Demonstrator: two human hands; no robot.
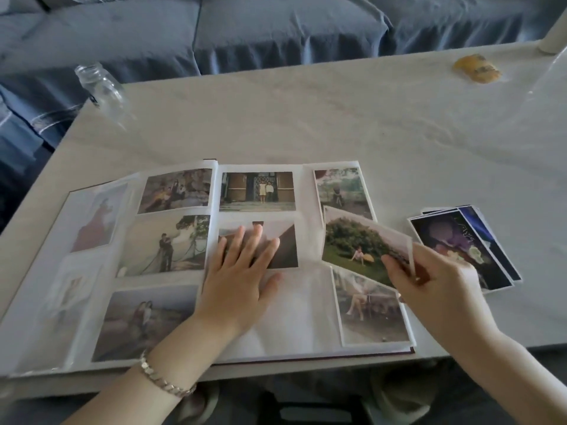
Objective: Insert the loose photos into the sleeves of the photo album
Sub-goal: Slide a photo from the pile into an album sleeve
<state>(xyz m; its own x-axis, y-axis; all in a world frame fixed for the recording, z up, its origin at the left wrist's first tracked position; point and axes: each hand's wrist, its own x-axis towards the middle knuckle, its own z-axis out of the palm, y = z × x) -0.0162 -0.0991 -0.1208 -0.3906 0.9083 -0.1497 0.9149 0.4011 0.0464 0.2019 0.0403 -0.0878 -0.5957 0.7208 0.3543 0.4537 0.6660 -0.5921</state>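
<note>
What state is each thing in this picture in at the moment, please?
Photo album: open, flat on the table.
Left hand: flat, pressing the right page.
Right hand: pinching the loose photo's corner.
Loose photo: tilted over the right page, not sleeved.
Photo stack: fanned, beside the album.
Glass jar: upright, lidless; contents unclear.

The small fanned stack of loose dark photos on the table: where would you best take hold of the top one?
Probably by the near right corner of the stack of loose dark photos, coming from the right: the prints lie flat and fanned, and the open photo album crowds their left.
</note>
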